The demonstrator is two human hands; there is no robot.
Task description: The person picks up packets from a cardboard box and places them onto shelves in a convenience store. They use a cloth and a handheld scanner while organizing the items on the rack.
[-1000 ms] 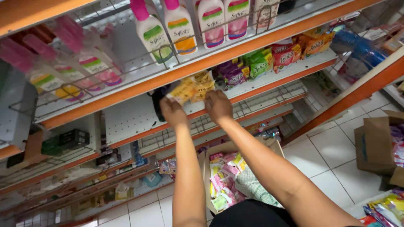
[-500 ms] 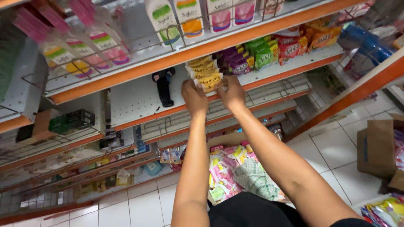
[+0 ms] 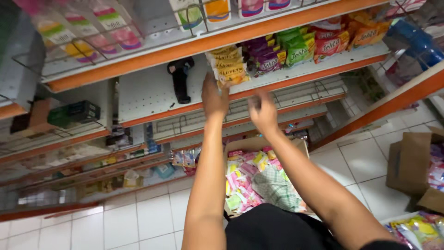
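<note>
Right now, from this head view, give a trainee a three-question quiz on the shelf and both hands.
1. True or false: the left hand touches the yellow packets on the white shelf.
2. What lies directly right of the yellow packets? A purple packets B a glass jar C a folded towel
3. Fill in: the open cardboard box of colourful sachets stands on the ____.

Key: 1 true; 2 A; 3 floor. The right hand holds nothing.

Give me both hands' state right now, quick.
Left hand: raised against the stack of yellow packets on the shelf; grip cannot be told.
Right hand: open, blurred, holding nothing, below the shelf edge.
</note>
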